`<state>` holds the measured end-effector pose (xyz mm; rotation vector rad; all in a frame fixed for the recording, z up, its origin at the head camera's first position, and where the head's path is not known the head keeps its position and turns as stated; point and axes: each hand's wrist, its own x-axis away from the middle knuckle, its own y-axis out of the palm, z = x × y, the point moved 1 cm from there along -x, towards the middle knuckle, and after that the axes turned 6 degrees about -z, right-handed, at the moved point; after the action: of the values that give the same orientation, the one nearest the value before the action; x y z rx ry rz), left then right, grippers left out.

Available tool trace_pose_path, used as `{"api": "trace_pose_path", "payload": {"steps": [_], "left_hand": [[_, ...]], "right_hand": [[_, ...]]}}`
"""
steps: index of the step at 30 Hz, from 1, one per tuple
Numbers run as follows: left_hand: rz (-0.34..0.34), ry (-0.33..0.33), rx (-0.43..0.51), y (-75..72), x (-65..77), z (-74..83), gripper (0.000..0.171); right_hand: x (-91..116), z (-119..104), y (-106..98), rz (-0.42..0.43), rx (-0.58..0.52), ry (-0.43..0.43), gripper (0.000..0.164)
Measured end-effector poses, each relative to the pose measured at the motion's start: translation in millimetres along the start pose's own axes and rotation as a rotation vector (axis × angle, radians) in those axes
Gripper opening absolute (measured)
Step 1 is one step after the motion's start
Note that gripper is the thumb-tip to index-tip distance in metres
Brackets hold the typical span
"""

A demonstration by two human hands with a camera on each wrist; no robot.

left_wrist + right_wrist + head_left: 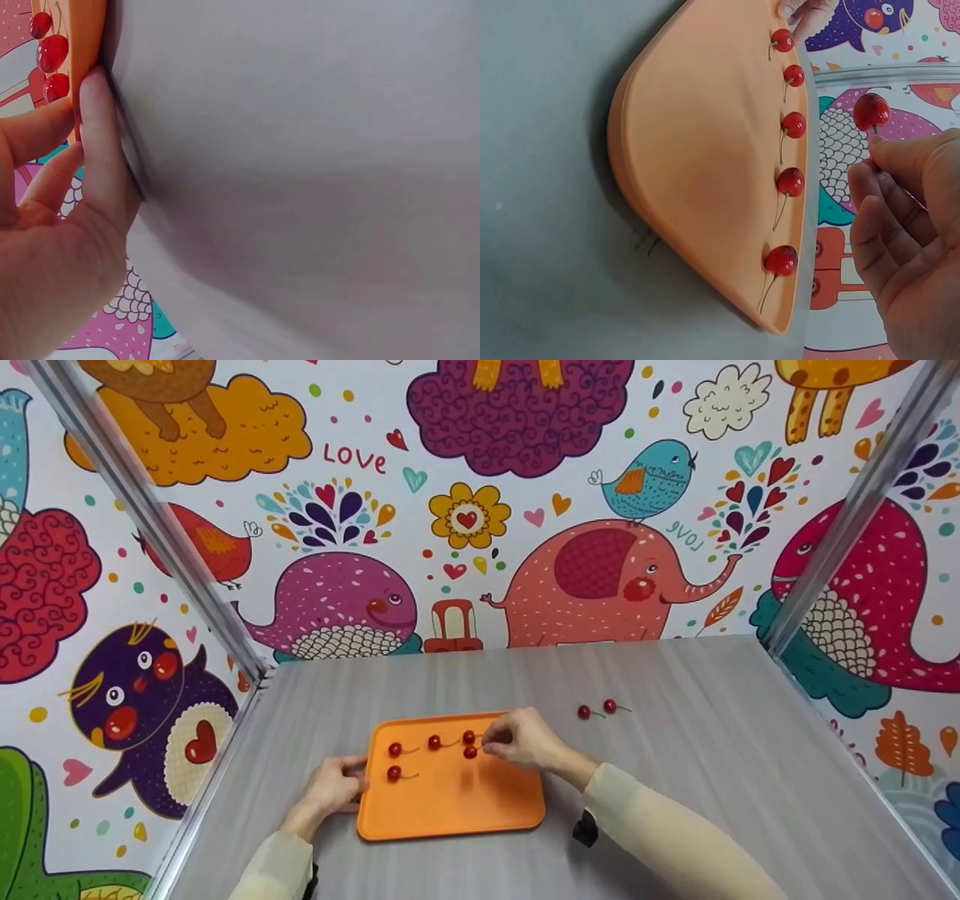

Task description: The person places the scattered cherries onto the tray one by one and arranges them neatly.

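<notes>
An orange tray lies on the table with several red cherries in it, such as a cherry near its left side. My left hand grips the tray's left edge; in the left wrist view its fingers meet the rim. Over the tray's far part, my right hand pinches the stem of another cherry, which hangs free above the tray. The right wrist view shows the tray's cherries in a row along one side, stems attached. In the head view the right hand covers the tray's far right corner.
Two more cherries lie on the grey table, beyond and right of the tray. A wall with printed cartoon animals rises behind the table. Metal posts stand at its back corners.
</notes>
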<state>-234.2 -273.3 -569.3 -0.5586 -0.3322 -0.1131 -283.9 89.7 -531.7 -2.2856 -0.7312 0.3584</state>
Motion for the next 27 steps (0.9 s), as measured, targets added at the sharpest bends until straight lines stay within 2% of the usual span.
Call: {"api": "trace_pose_path", "payload": {"steps": [6, 14, 22, 27], "left_hand": [[0.010, 0.009, 0.003, 0.8, 0.8, 0.0, 0.061], [0.004, -0.008, 0.010, 1.0, -0.2, 0.2, 0.063], [0.005, -0.009, 0.011, 1.2, -1.4, -0.8, 0.062], [0.004, -0.012, 0.003, 0.6, -1.5, -0.6, 0.063]], "right_hand": [[-7.1, -1.8, 11.5, 0.014, 0.050, -0.001, 0.007], [-19.5, -9.5, 28.1, 0.014, 0.253, 0.004, 0.007], [-31.1, -20.0, 42.4, -0.023, 0.293, 0.066, 0.010], [-36.8, -24.8, 53.3, -0.045, 0.292, 0.161, 0.009]]}}
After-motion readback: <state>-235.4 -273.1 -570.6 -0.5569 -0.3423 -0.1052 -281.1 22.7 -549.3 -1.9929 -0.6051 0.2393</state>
